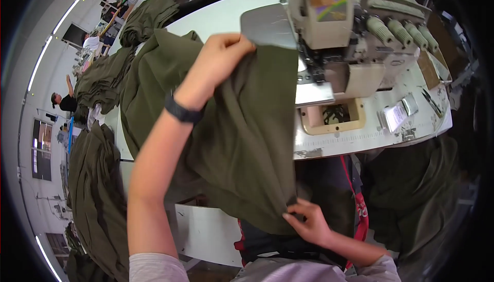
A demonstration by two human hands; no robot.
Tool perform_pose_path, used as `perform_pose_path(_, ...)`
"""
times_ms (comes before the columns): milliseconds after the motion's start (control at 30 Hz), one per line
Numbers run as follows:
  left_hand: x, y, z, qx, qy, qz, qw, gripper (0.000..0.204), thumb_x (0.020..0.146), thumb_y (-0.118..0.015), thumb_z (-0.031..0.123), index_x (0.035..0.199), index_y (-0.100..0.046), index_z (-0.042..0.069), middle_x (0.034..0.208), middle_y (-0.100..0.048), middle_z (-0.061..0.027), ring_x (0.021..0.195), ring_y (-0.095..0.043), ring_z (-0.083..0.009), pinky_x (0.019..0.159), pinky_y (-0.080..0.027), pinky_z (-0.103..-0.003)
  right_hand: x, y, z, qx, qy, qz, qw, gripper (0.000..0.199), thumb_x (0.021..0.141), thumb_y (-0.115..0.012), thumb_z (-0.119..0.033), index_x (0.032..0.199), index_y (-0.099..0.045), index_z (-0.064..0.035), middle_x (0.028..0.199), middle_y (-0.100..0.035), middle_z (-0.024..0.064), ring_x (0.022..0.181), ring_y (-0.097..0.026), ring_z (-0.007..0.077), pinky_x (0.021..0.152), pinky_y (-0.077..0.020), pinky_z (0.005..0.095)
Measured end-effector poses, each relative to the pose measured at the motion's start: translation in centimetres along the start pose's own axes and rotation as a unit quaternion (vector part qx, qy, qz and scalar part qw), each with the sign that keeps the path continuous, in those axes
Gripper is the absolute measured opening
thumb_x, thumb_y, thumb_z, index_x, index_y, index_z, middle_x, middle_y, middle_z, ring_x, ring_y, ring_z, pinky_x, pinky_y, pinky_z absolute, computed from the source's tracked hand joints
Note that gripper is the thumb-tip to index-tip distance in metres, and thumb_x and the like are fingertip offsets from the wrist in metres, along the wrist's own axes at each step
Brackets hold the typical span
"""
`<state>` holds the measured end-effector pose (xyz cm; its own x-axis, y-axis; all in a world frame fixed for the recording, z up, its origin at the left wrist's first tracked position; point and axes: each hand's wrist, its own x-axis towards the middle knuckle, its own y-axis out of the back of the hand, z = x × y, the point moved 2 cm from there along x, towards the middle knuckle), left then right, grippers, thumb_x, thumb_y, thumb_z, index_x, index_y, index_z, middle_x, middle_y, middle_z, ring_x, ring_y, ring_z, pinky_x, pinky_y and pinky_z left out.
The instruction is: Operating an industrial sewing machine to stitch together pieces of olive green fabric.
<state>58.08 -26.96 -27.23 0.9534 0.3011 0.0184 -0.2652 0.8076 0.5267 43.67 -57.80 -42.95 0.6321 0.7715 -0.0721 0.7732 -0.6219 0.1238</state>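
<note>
A dark green piece of fabric (257,127) is stretched between my two hands, its straight right edge running down beside the sewing machine (327,19). My left hand (222,58) pinches the top of this edge area near the machine's metal plate (265,22); a dark band is on that wrist. Low down, over my lap, my right hand (309,223) grips the fabric's bottom corner between thumb and fingers. The cloth's edge lies just left of the needle and presser foot area (311,68), apart from it as far as I can see. Folds spread leftward under my left forearm.
Stacks of green fabric (100,83) lie at the left, with more cloth hanging (95,179) below them. Tension knobs (399,32) stick out from the machine. Tweezers (432,101) and a small silvery-white packet (396,117) rest at the table's right. People (64,99) work far left.
</note>
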Motion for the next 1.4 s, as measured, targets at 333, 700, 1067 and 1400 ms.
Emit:
perform_pose_path(333, -3.4, -4.5, 2.7, 0.249, -0.098, 0.109, 0.957, 0.032, 0.090, -0.065, 0.025, 0.076, -0.063, -0.003, 0.075, -0.062, -0.0075, 0.063, -0.051, -0.0086, 0.056, -0.040, -0.030, -4.2, 0.8, 2.2, 0.039, 0.062, 0.030, 0.997, 0.011, 0.082, -0.072, -0.005, 0.088, -0.066, 0.0029, 0.070, -0.050, 0.0114, 0.057, -0.051, 0.0240, 0.050, -0.0386, 0.0334)
perform_pose_path(700, -15.6, 7.0, 0.2, 0.329, -0.187, 0.551, 0.744, 0.018, 0.094, -0.057, 0.015, 0.086, -0.065, 0.002, 0.084, -0.063, -0.0040, 0.077, -0.056, -0.0142, 0.070, -0.046, -0.030, -4.5, 0.4, -2.4, -0.090, 0.230, 0.010, 0.969, 0.017, 0.083, -0.069, -0.012, 0.095, -0.065, 0.0000, 0.109, -0.062, 0.0182, 0.094, -0.063, 0.0299, 0.082, -0.0505, 0.0346)
perform_pose_path(1067, -3.0, -3.5, 3.6, 0.149, -0.260, -0.025, 0.954, 0.022, 0.093, -0.054, 0.020, 0.092, -0.060, -0.001, 0.084, -0.057, -0.0156, 0.079, -0.057, -0.0304, 0.073, -0.045, -0.035, 8.2, 3.6, -5.6, 0.121, 0.128, 0.148, 0.973, 0.055, 0.087, -0.069, -0.041, 0.118, -0.055, 0.0022, 0.126, -0.046, 0.0104, 0.101, -0.055, 0.0175, 0.083, -0.0474, 0.0301)
perform_pose_path(1400, -5.0, -5.1, 4.1, 0.172, -0.268, -0.054, 0.946, 0.011, 0.090, -0.062, 0.013, 0.089, -0.061, 0.002, 0.082, -0.059, -0.0098, 0.071, -0.059, -0.0299, 0.063, -0.046, -0.035, 5.3, 4.7, -3.7, 0.097, 0.021, 0.086, 0.991, 0.014, 0.079, -0.074, -0.002, 0.078, -0.062, 0.0051, 0.073, -0.058, 0.0044, 0.066, -0.054, 0.0110, 0.060, -0.0407, 0.0229)
